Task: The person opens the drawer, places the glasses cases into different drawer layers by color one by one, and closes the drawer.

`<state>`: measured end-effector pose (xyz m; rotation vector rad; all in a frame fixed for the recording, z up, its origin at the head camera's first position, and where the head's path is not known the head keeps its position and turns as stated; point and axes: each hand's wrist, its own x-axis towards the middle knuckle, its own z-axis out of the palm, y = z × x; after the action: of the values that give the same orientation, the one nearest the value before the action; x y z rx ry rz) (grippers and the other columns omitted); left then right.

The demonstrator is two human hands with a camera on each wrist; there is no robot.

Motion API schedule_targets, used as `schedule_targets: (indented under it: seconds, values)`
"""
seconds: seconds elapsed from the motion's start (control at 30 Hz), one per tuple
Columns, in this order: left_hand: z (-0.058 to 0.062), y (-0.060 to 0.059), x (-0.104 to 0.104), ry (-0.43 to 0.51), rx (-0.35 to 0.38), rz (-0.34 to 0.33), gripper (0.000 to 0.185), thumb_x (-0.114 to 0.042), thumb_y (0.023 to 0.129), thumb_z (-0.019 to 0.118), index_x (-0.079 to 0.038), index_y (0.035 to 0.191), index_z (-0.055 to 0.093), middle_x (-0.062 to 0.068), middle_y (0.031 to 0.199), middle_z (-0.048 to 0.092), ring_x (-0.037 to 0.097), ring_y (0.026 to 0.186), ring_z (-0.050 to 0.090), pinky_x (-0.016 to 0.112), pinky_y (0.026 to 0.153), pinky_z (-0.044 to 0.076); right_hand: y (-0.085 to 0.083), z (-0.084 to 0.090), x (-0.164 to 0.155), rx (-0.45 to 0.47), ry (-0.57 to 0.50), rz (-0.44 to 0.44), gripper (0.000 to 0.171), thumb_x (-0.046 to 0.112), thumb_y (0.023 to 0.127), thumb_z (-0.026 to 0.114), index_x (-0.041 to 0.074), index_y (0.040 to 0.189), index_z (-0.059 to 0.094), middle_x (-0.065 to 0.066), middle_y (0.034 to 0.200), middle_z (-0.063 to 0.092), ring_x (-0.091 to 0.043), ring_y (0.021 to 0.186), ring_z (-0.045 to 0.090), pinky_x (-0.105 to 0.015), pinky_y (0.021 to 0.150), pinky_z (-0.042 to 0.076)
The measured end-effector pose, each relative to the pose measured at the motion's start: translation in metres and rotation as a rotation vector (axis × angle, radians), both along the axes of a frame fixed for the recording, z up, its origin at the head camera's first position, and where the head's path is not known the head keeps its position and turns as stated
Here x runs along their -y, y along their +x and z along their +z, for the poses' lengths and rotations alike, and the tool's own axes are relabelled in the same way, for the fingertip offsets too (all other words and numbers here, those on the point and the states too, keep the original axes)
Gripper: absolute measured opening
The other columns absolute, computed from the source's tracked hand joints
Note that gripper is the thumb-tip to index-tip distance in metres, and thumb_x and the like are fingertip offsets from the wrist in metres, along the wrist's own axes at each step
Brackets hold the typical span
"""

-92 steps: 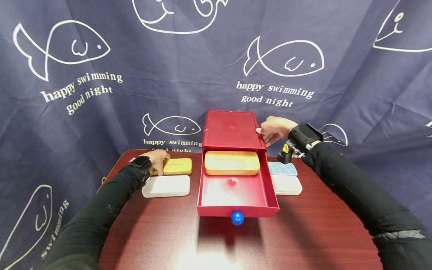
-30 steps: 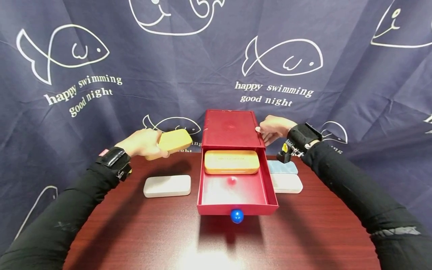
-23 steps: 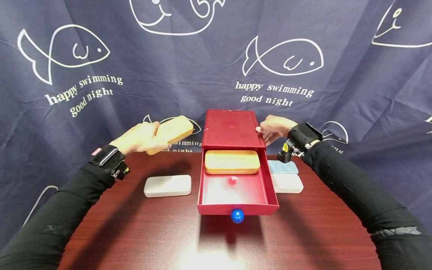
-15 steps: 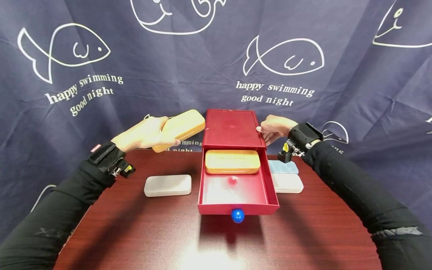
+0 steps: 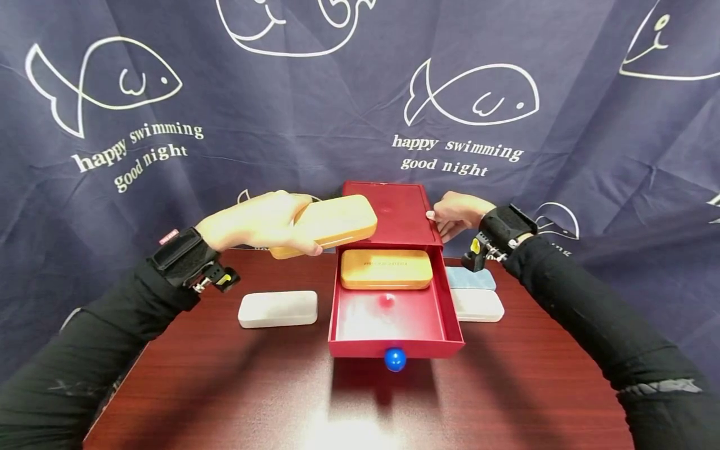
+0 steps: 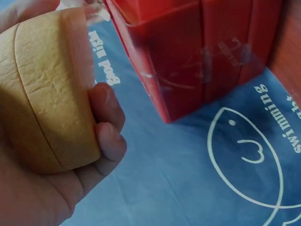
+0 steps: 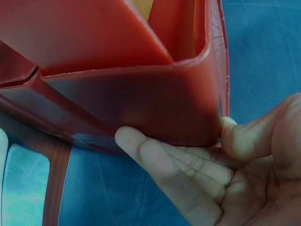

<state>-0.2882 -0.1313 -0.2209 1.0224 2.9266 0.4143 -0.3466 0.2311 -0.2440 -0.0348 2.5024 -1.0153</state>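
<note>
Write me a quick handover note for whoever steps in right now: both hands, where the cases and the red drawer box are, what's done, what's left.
Left hand: holds a yellow case in the air beside the red box.
Right hand: straight fingers and thumb steady the box's far right corner.
Done: the drawer is pulled out, with one orange case at its back.
Left: the held case probably goes in the drawer's front space. A white case lies left; a blue case and another white case lie right.
</note>
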Motion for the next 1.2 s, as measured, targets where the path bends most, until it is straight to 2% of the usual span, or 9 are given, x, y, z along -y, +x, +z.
schedule_targets:
  seconds: [0.17,0.33,0.4,0.67,0.8,1.03,1.2]
  values:
    - [0.007,0.011,-0.011,-0.038,-0.007,-0.050,0.053,-0.049,0.069,0.081,-0.016,0.107,0.064,-0.001,0.091,0.064,0.016,0.082,0.059,0.033,0.077,0.050,0.001,0.002,0.000,-0.002,0.007,0.001,0.025,0.012,0.102,0.047,-0.009,0.104,0.059,-0.012,0.080,0.071,-0.018,0.071,0.073,-0.040,0.080,0.064]
    - [0.012,0.022,-0.024,-0.113,-0.031,-0.081,0.041,-0.050,0.066,0.081,-0.020,0.086,0.060,-0.004,0.076,0.059,0.016,0.073,0.054,0.031,0.067,0.046,0.001,0.002,-0.001,-0.003,0.011,0.003,0.027,0.014,0.103,0.048,-0.010,0.106,0.059,-0.012,0.082,0.072,-0.017,0.071,0.073,-0.041,0.081,0.064]
    - [0.014,0.027,-0.029,-0.150,-0.029,-0.083,0.041,-0.050,0.065,0.080,-0.020,0.082,0.057,-0.004,0.071,0.056,0.016,0.068,0.053,0.030,0.063,0.044,0.001,0.002,0.000,-0.001,0.007,0.002,0.027,0.014,0.103,0.048,-0.010,0.108,0.058,-0.012,0.081,0.072,-0.017,0.071,0.073,-0.041,0.081,0.064]
    - [0.011,0.036,-0.051,-0.282,-0.020,-0.123,0.046,-0.052,0.067,0.080,-0.017,0.085,0.055,-0.002,0.067,0.056,0.018,0.063,0.053,0.031,0.058,0.038,-0.001,0.000,-0.001,-0.010,0.014,0.004,0.028,0.013,0.103,0.047,-0.012,0.109,0.058,-0.012,0.080,0.072,-0.017,0.070,0.073,-0.039,0.078,0.064]
    - [0.004,0.041,-0.061,-0.306,0.007,-0.155,0.045,-0.051,0.068,0.079,-0.017,0.084,0.054,-0.002,0.066,0.055,0.018,0.062,0.053,0.030,0.056,0.035,-0.001,0.000,-0.001,-0.010,0.014,0.000,0.028,0.013,0.103,0.047,-0.012,0.108,0.059,-0.012,0.081,0.072,-0.017,0.071,0.073,-0.039,0.078,0.064]
    - [-0.011,0.046,-0.077,-0.354,0.032,-0.258,0.041,-0.047,0.071,0.077,-0.016,0.083,0.053,-0.005,0.064,0.053,0.016,0.058,0.050,0.028,0.054,0.035,0.000,0.002,-0.001,-0.002,0.011,0.006,0.028,0.015,0.103,0.047,-0.010,0.103,0.059,-0.012,0.082,0.071,-0.017,0.070,0.072,-0.041,0.080,0.064]
    - [-0.013,0.048,-0.086,-0.391,0.053,-0.263,0.040,-0.047,0.070,0.078,-0.018,0.082,0.053,-0.005,0.065,0.052,0.016,0.060,0.050,0.028,0.054,0.036,0.001,0.003,-0.001,0.000,0.014,0.005,0.026,0.014,0.103,0.047,-0.009,0.098,0.059,-0.012,0.082,0.070,-0.017,0.071,0.072,-0.041,0.081,0.064]
